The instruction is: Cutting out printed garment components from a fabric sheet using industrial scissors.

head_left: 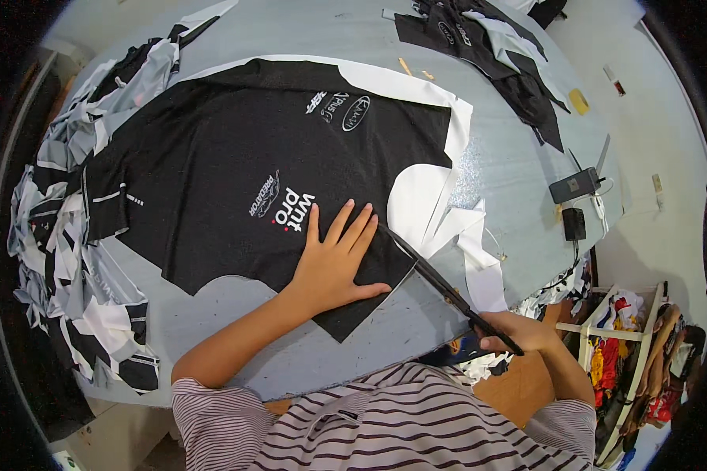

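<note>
A large black printed fabric panel (204, 157) with white edging lies spread on the grey table. My left hand (327, 267) rests flat on its near right part, fingers spread and palm down. In my right hand (518, 331), at the table's near right edge, is a pair of long dark scissors (440, 284). Their blades point up and left, with the tip at the panel's edge close to my left fingertips. White fabric trimmings (475, 243) curl just beyond the blades, partly joined to a rounded white area (416, 204). My fingers hide part of the scissors' handles.
Piled grey, black and white fabric pieces (94, 306) line the table's left side. More black pieces (487, 55) lie at the far right. A black box with antennas (574, 186) and an adapter (574, 224) sit at the right edge. Beyond stands a rack with colourful cloth (620, 334).
</note>
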`<state>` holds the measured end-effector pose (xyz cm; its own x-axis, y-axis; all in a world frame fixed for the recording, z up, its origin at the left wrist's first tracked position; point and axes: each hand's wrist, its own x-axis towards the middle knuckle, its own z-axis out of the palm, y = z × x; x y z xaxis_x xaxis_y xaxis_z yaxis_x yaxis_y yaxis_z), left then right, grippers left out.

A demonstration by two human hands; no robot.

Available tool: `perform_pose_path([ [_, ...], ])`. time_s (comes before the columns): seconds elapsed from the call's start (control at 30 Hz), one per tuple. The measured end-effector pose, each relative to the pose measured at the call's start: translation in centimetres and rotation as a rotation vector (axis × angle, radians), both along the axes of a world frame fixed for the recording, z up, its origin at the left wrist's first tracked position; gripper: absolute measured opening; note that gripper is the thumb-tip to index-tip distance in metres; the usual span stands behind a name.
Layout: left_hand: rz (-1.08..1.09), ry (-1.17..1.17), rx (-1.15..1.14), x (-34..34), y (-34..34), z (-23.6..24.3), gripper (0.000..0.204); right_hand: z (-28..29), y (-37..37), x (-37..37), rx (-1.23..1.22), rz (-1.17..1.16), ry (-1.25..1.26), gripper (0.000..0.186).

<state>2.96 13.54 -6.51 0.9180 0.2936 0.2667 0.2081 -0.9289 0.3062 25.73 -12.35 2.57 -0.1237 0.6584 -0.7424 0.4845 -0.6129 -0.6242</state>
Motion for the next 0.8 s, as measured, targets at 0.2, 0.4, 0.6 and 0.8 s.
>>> perform_pose_path([
  [0.2,0.000,0.003,-0.007,-0.1,0.0,0.0,0.096,0.7,0.5,-0.4,-0.105,-0.104,0.052,0.054],
  [0.4,0.003,0.009,-0.010,-0.1,0.1,0.2,0.097,1.0,0.5,-0.6,-0.073,-0.111,0.019,0.053],
  [0.6,0.003,-0.001,-0.008,-0.1,0.0,0.1,0.097,0.6,-0.2,-0.6,0.029,-0.108,-0.024,0.043],
  [0.8,0.006,-0.009,0.002,-0.1,-0.1,0.0,0.098,1.0,-0.4,-0.9,-0.064,-0.090,-0.068,0.042],
])
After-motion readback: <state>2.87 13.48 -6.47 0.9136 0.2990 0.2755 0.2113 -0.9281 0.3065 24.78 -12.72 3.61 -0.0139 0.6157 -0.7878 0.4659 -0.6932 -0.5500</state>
